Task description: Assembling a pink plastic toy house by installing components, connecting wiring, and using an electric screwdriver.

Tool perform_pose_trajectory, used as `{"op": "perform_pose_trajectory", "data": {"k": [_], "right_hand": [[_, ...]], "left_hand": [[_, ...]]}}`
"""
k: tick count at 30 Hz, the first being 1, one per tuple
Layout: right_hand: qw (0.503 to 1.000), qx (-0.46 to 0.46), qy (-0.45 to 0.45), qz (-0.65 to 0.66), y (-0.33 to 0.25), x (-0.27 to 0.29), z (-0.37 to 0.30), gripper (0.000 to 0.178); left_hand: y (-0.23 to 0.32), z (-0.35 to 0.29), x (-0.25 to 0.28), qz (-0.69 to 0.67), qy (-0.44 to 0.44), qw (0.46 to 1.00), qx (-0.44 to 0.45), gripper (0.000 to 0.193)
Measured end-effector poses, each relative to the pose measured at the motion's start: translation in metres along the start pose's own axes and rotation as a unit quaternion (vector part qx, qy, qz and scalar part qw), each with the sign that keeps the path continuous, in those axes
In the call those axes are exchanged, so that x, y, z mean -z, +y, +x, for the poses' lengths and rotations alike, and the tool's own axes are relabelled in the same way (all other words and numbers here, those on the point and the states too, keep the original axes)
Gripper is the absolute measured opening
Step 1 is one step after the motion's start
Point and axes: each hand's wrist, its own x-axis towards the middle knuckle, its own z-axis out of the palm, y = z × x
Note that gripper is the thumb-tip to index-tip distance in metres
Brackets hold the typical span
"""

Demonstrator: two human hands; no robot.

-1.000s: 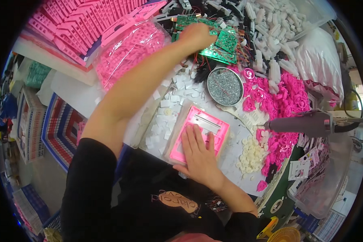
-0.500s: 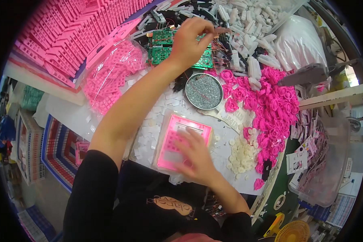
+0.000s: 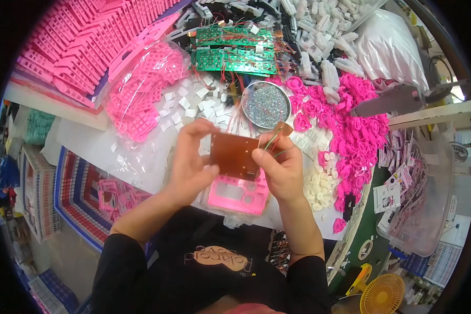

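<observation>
Here, both hands are holding a flat brown rectangular circuit board up above the pink plastic housing with cut-out windows, which is lying on the table. The left hand is pinching the board's left edge, thumb over the face; the right hand is gripping its right edge, fingers curled, with thin wires seeming to run from that side. Beyond the housing, a round metal tin of small silvery parts is sitting, and farther beyond it green circuit boards with red wiring. Right of the housing, pink flower-shaped plastic pieces are heaping up. The board is looking light, thin and stiff; edges seem the safest hold, keeping clear of the wire joints, which are probably fragile.
</observation>
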Motion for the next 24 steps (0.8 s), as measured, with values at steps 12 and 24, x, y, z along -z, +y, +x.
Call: {"op": "perform_pose_trajectory", "data": {"k": [12, 24], "right_hand": [[0.997, 0.031, 0.057, 0.030, -0.007, 0.002, 0.004, 0.015], [0.981, -0.142, 0.082, 0.108, 0.037, -0.004, -0.015, 0.009]], "left_hand": [[-0.007, -0.022, 0.053, 0.009, -0.143, 0.968, 0.205, 0.031], [-0.006, -0.026, 0.030, -0.112, -0.178, 0.951, 0.228, 0.070]]}}
